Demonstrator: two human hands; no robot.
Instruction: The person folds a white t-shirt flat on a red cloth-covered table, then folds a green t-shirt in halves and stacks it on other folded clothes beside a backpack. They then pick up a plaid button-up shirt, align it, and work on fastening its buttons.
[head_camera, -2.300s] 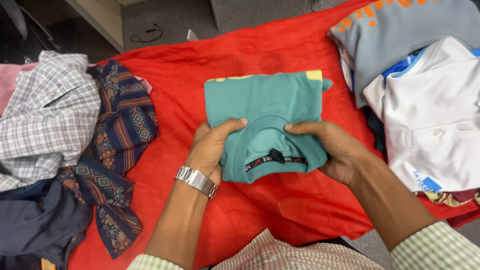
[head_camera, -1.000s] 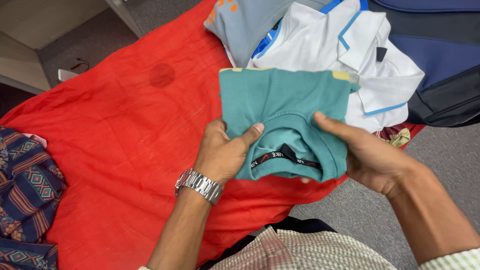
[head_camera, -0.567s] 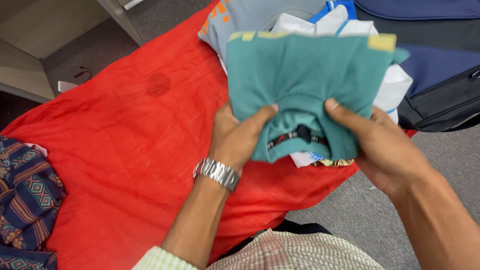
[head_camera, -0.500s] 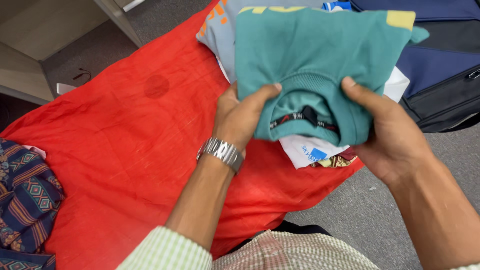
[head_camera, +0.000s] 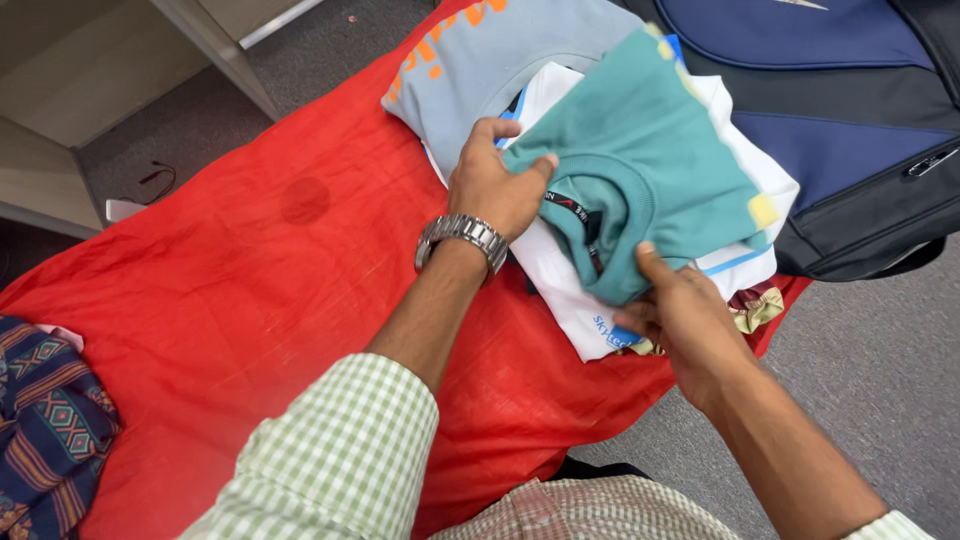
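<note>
**Folded teal shirt resting on the stack, both hands on it**

Head view: your left hand (head_camera: 495, 185), the one with the metal-link wristwatch (head_camera: 462, 238), pinches the near-left edge of the folded teal cotton T-shirt (head_camera: 655, 170), thumb on top and fingers curled beneath. Your right hand (head_camera: 680, 315) grips the shirt's near edge just below the collar, thumb pressed onto the cloth; the other fingers are tucked under, so you cannot see how far they close.

The teal shirt is already folded into a compact rectangle with the collar toward you, and it lies on the folded white shirt with blue trim (head_camera: 755, 190). That white shirt sits partly over a grey T-shirt with orange print (head_camera: 480, 70) at the far side of the wrinkled red cloth (head_camera: 250, 280) covering the table. By the look of it, the folding is done and the shirt is on the pile but not released; it sits somewhat askew to the white one.

To the far right lies a navy and black bag (head_camera: 850, 120). At the near left edge, a dark patterned woven garment (head_camera: 50, 430) lies unfolded, well apart from the stack, so at least that piece looks left to do.
</note>
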